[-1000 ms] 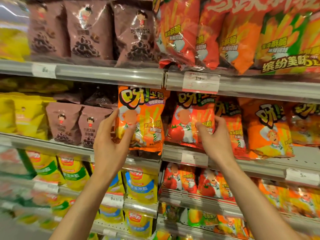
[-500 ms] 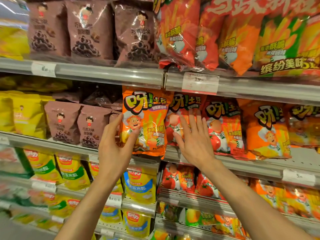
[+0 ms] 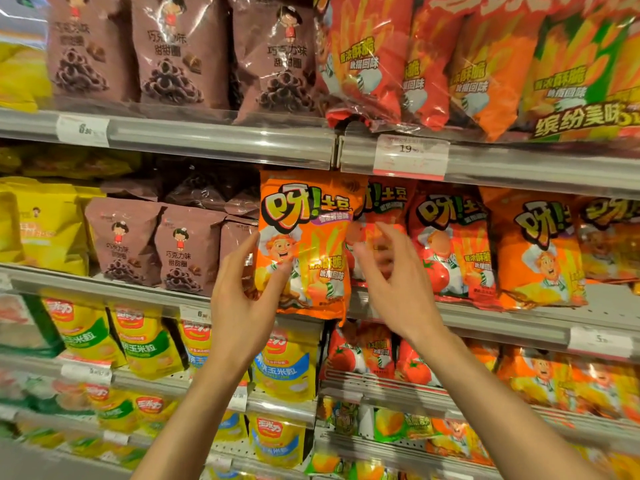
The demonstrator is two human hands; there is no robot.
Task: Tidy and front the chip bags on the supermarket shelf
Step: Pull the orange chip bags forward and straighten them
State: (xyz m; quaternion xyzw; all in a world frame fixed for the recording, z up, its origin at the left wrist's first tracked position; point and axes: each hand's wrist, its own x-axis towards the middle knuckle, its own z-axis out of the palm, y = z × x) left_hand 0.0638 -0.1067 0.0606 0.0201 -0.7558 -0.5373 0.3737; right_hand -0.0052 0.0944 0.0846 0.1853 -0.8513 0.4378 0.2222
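Glossy orange foil chip bag with cartoon chef print (image 3: 304,244): middle shelf, upright, face out, bottom edge overhanging the grey metal shelf lip with clear price rail (image 3: 502,318). Left hand (image 3: 242,299): gripping the bag's lower left edge, thumb across the front, fingers behind. Right hand (image 3: 391,282): loosely curled, holding nothing, blurred, just beside the bag's right edge and in front of the red foil tomato-print chip bag (image 3: 446,251). Step judged in hand: squaring the orange bag into line. Recommended handling: light grip at the side seams only, both edges steadied, base seated back behind the lip, label level with the 2 neighbouring facings, no squeezing of the air-filled body.
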